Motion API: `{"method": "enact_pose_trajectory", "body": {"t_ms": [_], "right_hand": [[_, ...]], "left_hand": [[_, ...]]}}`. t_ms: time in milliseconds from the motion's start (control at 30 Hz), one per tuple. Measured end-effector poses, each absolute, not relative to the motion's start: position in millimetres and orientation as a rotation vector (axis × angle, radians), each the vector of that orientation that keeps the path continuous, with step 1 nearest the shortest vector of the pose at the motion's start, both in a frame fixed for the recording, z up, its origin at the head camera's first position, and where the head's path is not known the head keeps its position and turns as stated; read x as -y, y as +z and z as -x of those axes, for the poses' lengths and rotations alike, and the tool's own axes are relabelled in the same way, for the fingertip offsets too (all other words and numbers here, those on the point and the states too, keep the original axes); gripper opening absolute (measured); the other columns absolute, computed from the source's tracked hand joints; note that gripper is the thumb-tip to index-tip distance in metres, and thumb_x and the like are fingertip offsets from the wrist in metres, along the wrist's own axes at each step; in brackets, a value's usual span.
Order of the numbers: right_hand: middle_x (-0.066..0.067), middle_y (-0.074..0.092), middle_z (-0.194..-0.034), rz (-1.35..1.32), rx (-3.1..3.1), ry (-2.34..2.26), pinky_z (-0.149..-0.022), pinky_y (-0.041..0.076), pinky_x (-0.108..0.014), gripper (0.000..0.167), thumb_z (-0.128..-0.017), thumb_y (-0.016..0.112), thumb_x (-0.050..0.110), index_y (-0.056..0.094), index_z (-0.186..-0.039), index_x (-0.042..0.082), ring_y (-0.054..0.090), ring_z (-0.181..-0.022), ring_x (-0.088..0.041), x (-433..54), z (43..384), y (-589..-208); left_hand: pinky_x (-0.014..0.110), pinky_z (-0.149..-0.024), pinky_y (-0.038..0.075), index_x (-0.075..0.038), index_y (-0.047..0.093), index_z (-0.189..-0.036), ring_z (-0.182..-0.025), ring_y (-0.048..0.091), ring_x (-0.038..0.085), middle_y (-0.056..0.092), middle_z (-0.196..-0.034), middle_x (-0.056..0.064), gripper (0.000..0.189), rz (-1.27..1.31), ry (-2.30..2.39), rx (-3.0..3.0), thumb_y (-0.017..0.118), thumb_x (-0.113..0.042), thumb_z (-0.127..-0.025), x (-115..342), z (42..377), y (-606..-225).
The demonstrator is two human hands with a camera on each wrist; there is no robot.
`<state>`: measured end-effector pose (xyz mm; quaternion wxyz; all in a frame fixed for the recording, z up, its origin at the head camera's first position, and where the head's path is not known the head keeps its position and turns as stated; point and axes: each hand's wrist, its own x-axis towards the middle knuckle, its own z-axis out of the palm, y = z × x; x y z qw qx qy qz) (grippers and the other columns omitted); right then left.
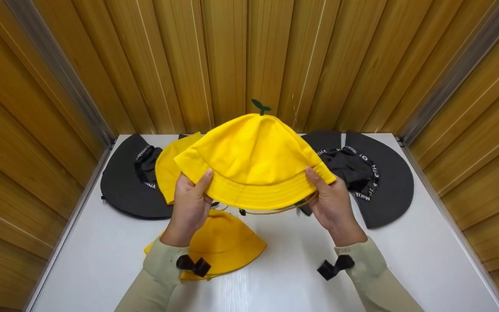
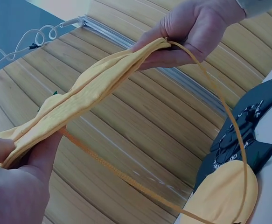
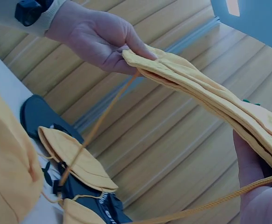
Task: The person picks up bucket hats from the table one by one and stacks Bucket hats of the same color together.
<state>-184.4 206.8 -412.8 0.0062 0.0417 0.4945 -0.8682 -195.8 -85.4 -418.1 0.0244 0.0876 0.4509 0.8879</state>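
A yellow bucket hat [image 1: 254, 151] is held up above the white table, pressed flat, with a green sprout [image 1: 261, 106] on its crown. My left hand [image 1: 189, 208] pinches one end of its brim, thumb on the near face and fingers behind. At the other end, my right hand [image 1: 334, 206] grips the brim the same way. From the brim hangs a loop of yellow cord [image 2: 126, 177] with a dark toggle [image 3: 58, 187]. Below my left hand, another yellow hat [image 1: 228, 242] lies on the table, partly hidden by the left wrist.
A third yellow hat [image 1: 169, 167] lies over a black wide-brimmed hat [image 1: 132, 195] at the back left. More black brims [image 1: 390, 195] with white lettering lie at the back right. Wood-patterned walls [image 1: 267, 56] enclose the white table [image 1: 427, 264] at the back and both sides.
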Motion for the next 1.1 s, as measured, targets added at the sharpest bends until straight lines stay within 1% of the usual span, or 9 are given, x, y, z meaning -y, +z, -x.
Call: {"method": "enact_pose_trajectory", "body": {"t_ms": [167, 400, 600, 733, 800, 867, 900, 967, 1100], "right_hand": [[-0.012, 0.053, -0.138, -0.121, -1.502, -2.687, -0.107, 0.053, -0.040, 0.049, -0.103, 0.062, 0.016, 0.044, -0.146, 0.003, 0.062, -0.125, -0.023, -191, 183, -425], [-0.012, 0.061, -0.122, -0.158, -1.570, -2.526, -0.097, 0.059, -0.038, 0.045, -0.101, 0.066, 0.019, 0.053, -0.139, 0.000, 0.068, -0.108, -0.022, -171, 178, -456], [-0.011, 0.062, -0.118, -0.131, -1.601, -2.427, -0.095, 0.060, -0.037, 0.047, -0.098, 0.071, 0.021, 0.056, -0.135, -0.003, 0.068, -0.105, -0.020, -158, 174, -486], [-0.011, 0.065, -0.119, -0.147, -1.623, -2.368, -0.092, 0.061, -0.032, 0.053, -0.097, 0.072, 0.022, 0.053, -0.140, -0.003, 0.070, -0.102, -0.017, -151, 171, -505], [-0.010, 0.067, -0.119, -0.176, -1.675, -2.318, -0.080, 0.061, -0.023, 0.056, -0.096, 0.073, 0.024, 0.052, -0.142, -0.001, 0.069, -0.089, -0.013, -148, 170, -514], [-0.010, 0.069, -0.119, -0.201, -1.738, -2.269, -0.068, 0.055, -0.018, 0.056, -0.096, 0.073, 0.025, 0.052, -0.143, 0.001, 0.065, -0.079, -0.010, -145, 170, -522], [-0.011, 0.070, -0.119, -0.214, -1.773, -2.244, -0.062, 0.050, -0.017, 0.056, -0.096, 0.073, 0.025, 0.052, -0.142, 0.001, 0.061, -0.071, -0.009, -144, 169, -525], [-0.012, 0.072, -0.118, -0.230, -1.844, -2.201, -0.058, 0.044, -0.017, 0.054, -0.096, 0.073, 0.025, 0.056, -0.140, 0.000, 0.056, -0.067, -0.010, -142, 169, -531], [-0.015, 0.072, -0.123, -0.209, -1.957, -2.140, -0.075, 0.059, -0.021, 0.050, -0.096, 0.073, 0.027, 0.062, -0.135, -0.001, 0.068, -0.085, -0.012, -139, 167, -539]], "left_hand": [[0.040, -0.107, 0.053, -0.010, 0.035, -0.144, -0.130, 0.059, 0.027, 0.049, -0.137, 0.014, 0.041, -0.183, 2.728, -1.502, 0.052, -0.009, -0.107, 103, 192, -426], [0.036, -0.105, 0.055, -0.013, 0.032, -0.147, -0.128, 0.059, 0.023, 0.047, -0.139, 0.012, 0.042, 0.004, 2.635, -1.656, 0.048, -0.008, -0.108, 131, 179, -455], [0.032, -0.106, 0.054, -0.018, 0.028, -0.151, -0.131, 0.057, 0.022, 0.045, -0.143, 0.009, 0.047, 0.144, 2.518, -1.776, 0.048, -0.013, -0.109, 151, 167, -480], [0.028, -0.108, 0.051, -0.024, 0.023, -0.152, -0.135, 0.052, 0.020, 0.042, -0.148, 0.005, 0.051, 0.227, 2.446, -1.834, 0.048, -0.012, -0.109, 161, 161, -496], [0.027, -0.109, 0.050, -0.028, 0.020, -0.151, -0.138, 0.050, 0.018, 0.040, -0.151, 0.002, 0.054, 0.266, 2.407, -1.863, 0.048, -0.011, -0.108, 165, 159, -504], [0.026, -0.109, 0.049, -0.030, 0.016, -0.150, -0.140, 0.047, 0.018, 0.038, -0.154, 0.001, 0.057, 0.320, 2.368, -1.881, 0.049, -0.009, -0.108, 169, 157, -510], [0.026, -0.109, 0.049, -0.030, 0.014, -0.150, -0.141, 0.047, 0.018, 0.036, -0.155, 0.001, 0.059, 0.345, 2.352, -1.885, 0.049, -0.008, -0.108, 171, 157, -513], [0.026, -0.109, 0.049, -0.031, 0.010, -0.150, -0.141, 0.046, 0.019, 0.034, -0.156, 0.002, 0.064, 0.398, 2.321, -1.894, 0.051, -0.007, -0.107, 175, 156, -518], [0.022, -0.105, 0.052, -0.030, 0.005, -0.150, -0.137, 0.047, 0.023, 0.031, -0.156, 0.007, 0.074, 0.491, 2.265, -1.929, 0.055, -0.003, -0.104, 183, 156, -526]]}}
